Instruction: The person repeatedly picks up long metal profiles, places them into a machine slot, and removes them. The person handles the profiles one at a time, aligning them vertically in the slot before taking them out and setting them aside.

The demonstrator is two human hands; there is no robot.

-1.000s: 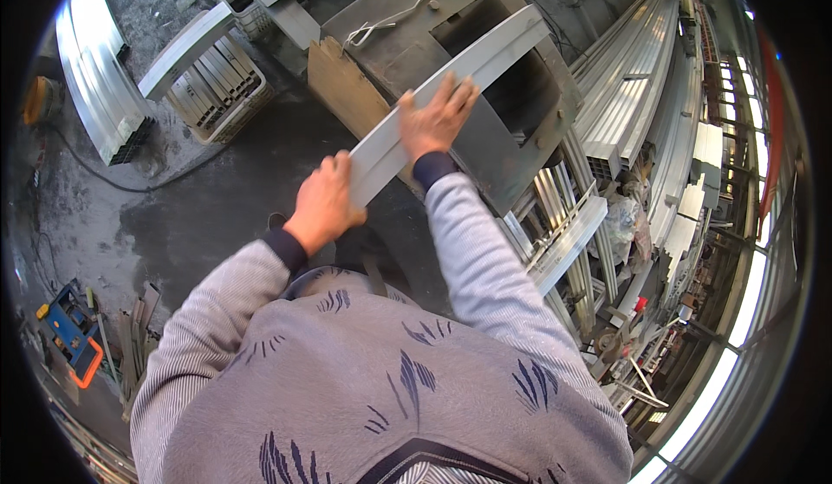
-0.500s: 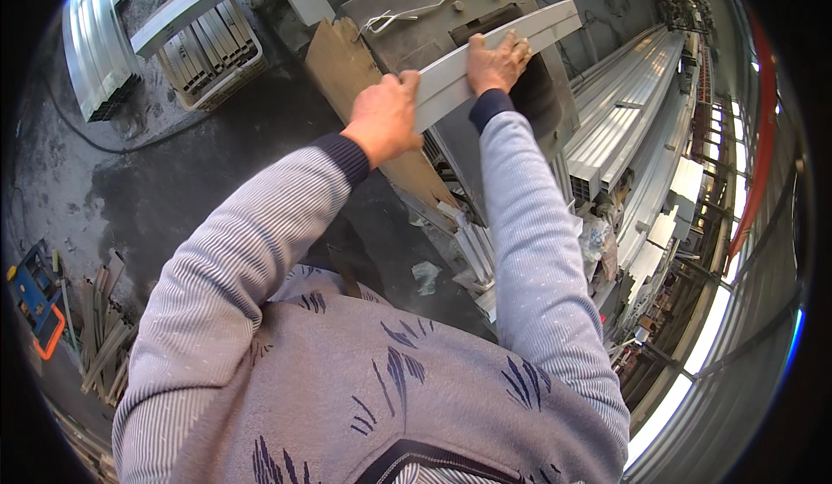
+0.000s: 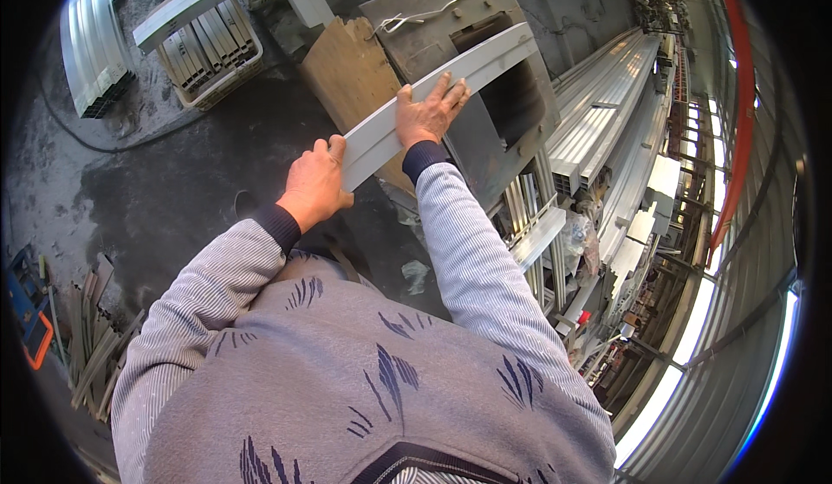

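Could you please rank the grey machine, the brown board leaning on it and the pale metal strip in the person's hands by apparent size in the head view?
1. Grey machine, clearly largest.
2. and 3. Pale metal strip and brown board: too close to rank. The strip is longer but narrow, and sits nearer the camera; the board is wider and partly hidden.

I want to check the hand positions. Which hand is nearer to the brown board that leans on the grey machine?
The right hand. It lies on the long pale metal strip just beside the brown board. The left hand grips the strip's near end, lower down, farther from the board.
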